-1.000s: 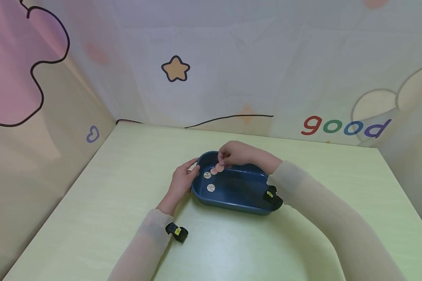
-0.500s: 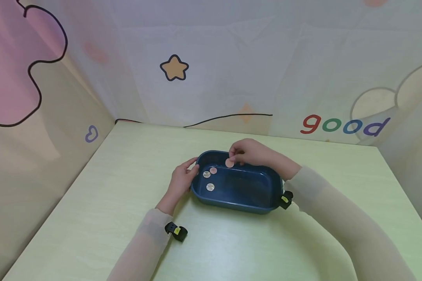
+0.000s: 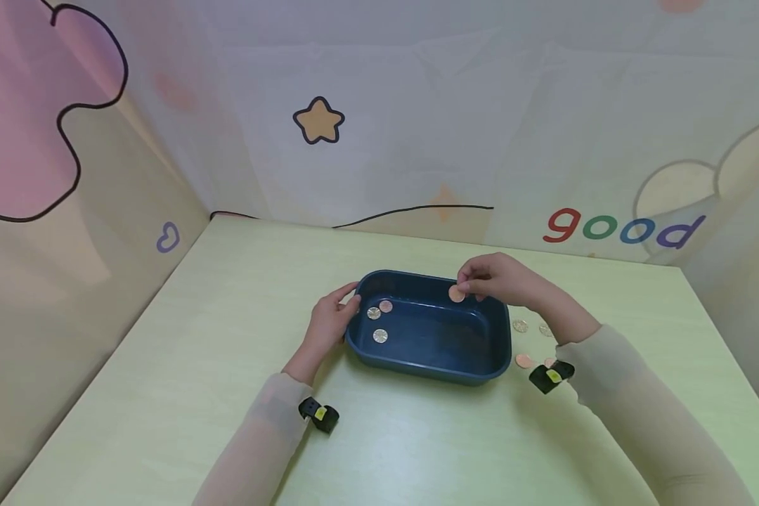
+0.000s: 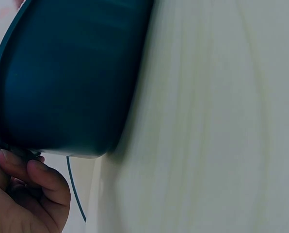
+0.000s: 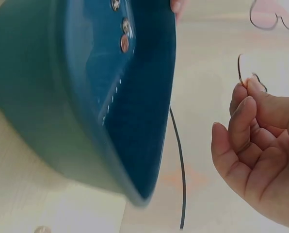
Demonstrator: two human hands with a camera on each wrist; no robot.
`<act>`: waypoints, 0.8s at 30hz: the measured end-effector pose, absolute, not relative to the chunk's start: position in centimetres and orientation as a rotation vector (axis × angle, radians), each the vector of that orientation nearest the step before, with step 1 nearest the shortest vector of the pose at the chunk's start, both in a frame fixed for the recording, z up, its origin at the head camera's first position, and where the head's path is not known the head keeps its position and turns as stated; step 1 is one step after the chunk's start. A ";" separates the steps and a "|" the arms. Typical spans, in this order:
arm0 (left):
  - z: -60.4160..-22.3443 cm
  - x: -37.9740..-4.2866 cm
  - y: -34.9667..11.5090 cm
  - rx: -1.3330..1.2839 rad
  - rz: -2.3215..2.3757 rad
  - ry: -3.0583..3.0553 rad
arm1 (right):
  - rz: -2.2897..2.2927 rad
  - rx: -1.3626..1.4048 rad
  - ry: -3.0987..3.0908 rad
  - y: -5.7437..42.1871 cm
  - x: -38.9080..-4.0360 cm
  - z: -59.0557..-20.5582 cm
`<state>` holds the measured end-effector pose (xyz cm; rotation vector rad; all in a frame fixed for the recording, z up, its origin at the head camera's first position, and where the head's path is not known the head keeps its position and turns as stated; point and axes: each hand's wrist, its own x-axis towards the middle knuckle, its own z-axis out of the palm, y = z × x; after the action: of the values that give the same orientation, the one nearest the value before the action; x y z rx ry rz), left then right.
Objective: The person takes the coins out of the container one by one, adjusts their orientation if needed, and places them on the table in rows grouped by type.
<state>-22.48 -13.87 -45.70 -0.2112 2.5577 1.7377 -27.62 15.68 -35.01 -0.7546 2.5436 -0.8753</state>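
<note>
A dark blue plastic tub with rounded corners sits on the table in the head view. My left hand grips its left end, thumb at the rim; in the left wrist view its curled fingers are at the tub's edge. Inside the tub lie a copper coin and two silvery coins, one silvery coin close beside the copper one. Over the tub's far right part, my right hand pinches a copper-coloured coin between thumb and finger. The right wrist view shows this coin edge-on.
Several coins lie on the table right of the tub, among them a silvery coin and a copper coin; the right forearm partly covers some. A printed curtain stands behind the pale green table.
My right hand has moved right with the pinched coin, from above the coins at the tub's left to its far right part. Coins right of the tub have come into view. My left hand stays put.
</note>
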 end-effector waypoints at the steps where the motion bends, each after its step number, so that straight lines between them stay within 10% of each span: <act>1: -45.7 -22.5 -13.9 -0.209 1.740 2.558 | -0.880 -0.746 2.552 16.1 -27.6 -35.0; 24: -45.7 -22.4 -13.8 -0.216 1.736 2.561 | -0.916 -0.643 2.638 23.2 -25.6 -36.3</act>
<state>-22.42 -13.77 -45.68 -0.2165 2.5606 1.7362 -25.61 23.16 -36.25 -0.6431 2.6382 -0.9156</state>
